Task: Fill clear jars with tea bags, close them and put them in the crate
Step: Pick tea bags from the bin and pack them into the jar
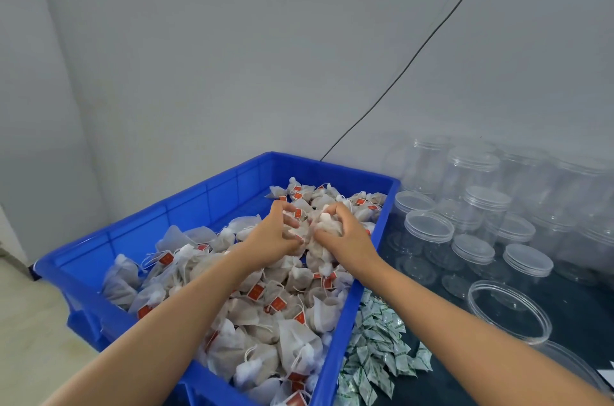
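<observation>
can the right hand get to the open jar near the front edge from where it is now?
Probably yes. The right hand is gathering tea bags in the blue bin; the open jar stands just right of the forearm, mouth up, with nothing between them above the bin wall.

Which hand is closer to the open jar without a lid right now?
The right hand. It grips tea bags in the blue bin, on the side nearest the open jar. The left hand is beside it, farther from the jar.

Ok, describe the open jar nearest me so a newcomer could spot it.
Start at the blue crate of tea bags, then look right across the dark table. Past the green-and-white sachets stands the open jar; unlike the lidded jars behind, it has no lid.
</observation>
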